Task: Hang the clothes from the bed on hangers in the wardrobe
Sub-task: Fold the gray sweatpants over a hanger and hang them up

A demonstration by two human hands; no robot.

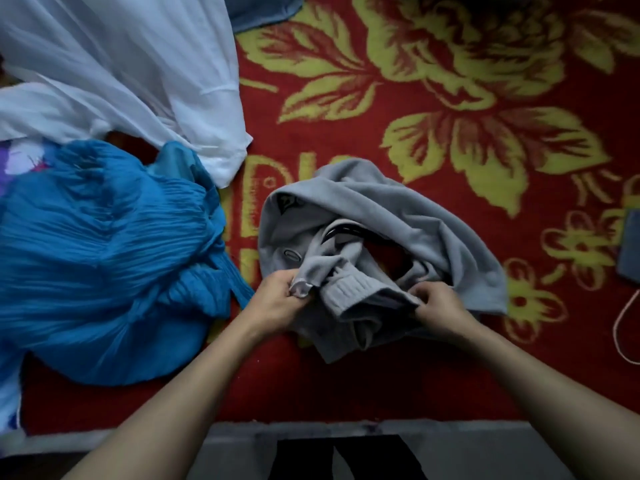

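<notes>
The gray sweater [381, 216] lies bunched on the red blanket [346, 393], with the blue dress [104, 254] just left of it. At its near edge the left hand [277, 301] pinches a cloth end, and the right hand [438, 306] curls its fingers on a fold. It is best to lift it, shake it flat, then find the neck hole.

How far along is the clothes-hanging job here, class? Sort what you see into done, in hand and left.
Done: nothing shows as hung; no wardrobe is in view. In hand: the left hand and right hand both grip the grey sweatshirt, crumpled on the red floral blanket. Left: hanging it, plus the blue pleated garment and white garment lying beside it.
</notes>
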